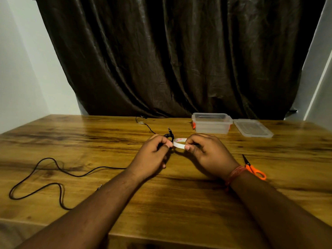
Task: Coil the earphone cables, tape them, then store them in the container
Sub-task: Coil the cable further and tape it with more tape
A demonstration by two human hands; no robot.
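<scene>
Broadly, a dark brown curtain (172, 56) hangs across the far side, with pale wall on either side of it. Below it a wooden table (179, 198) fills the near half of the view. At the far right of the table stands a clear plastic container (212, 124) with orange clips, open on top, and its lid (252, 128) lies flat just to the right of it. On the near left a loose black earphone cable (45, 178) sprawls in wide loops on the wood. Near the middle, the left hand (152, 157) has its fingers curled round a small coiled black cable (168, 136), whose jack plug sticks up at the far side; a thin strand trails from it toward the far edge of the table. The right hand (208, 155), with a reddish thread band at the wrist, pinches a white tape roll (179, 143) between thumb and fingers, the roll touching the coil. Orange-handled scissors (254, 168) lie just right of that wrist.
</scene>
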